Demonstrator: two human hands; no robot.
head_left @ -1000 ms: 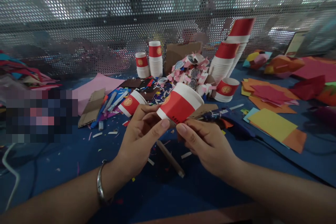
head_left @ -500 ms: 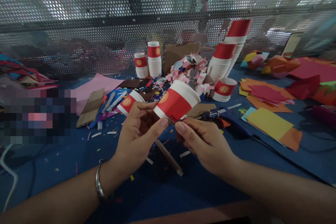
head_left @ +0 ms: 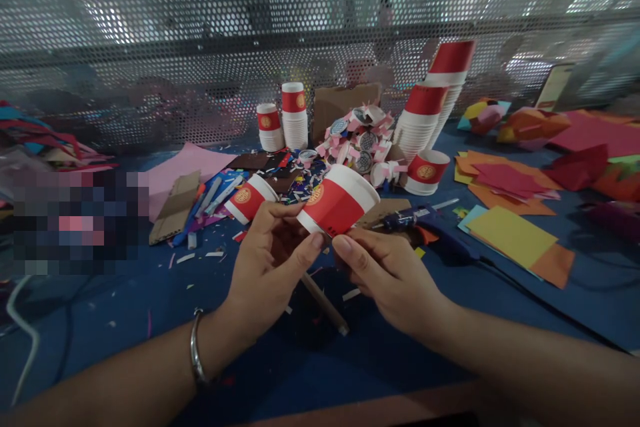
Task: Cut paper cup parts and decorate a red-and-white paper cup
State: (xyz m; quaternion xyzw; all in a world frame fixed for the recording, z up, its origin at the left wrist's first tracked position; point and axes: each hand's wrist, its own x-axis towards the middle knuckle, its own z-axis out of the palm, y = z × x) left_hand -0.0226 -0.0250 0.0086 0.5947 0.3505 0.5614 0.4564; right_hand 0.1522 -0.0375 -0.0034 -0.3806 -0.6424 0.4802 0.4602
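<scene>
Between my hands, above the table, a red and white paper cup point(head_left: 340, 197) tilts with its wide end up to the right. My left hand point(head_left: 273, 267) is closed on the cup's lower left side, thumb underneath and fingers behind it. With thumb and fingers pinched, my right hand point(head_left: 390, 273) grips the cup at its lower right edge; its fingertips are partly hidden. A second paper cup point(head_left: 250, 199) lies tilted behind my left hand. Below the held cup, a thin stick-like roll point(head_left: 325, 303) rests on the blue table point(head_left: 280, 380).
Stacked paper cups point(head_left: 417, 117) stand at the back right, with shorter stacks point(head_left: 294, 117) left of centre. A pile of pink and white paper pieces point(head_left: 365, 140) lies between. To the right are a blue glue gun point(head_left: 440, 230) with cord and coloured paper point(head_left: 515, 233). Markers point(head_left: 215, 197) and cardboard point(head_left: 175, 207) lie left.
The held cup and my hands have shifted slightly down in view, and the cup is turned a little. Both hands keep their hold. The surroundings stay in place.
</scene>
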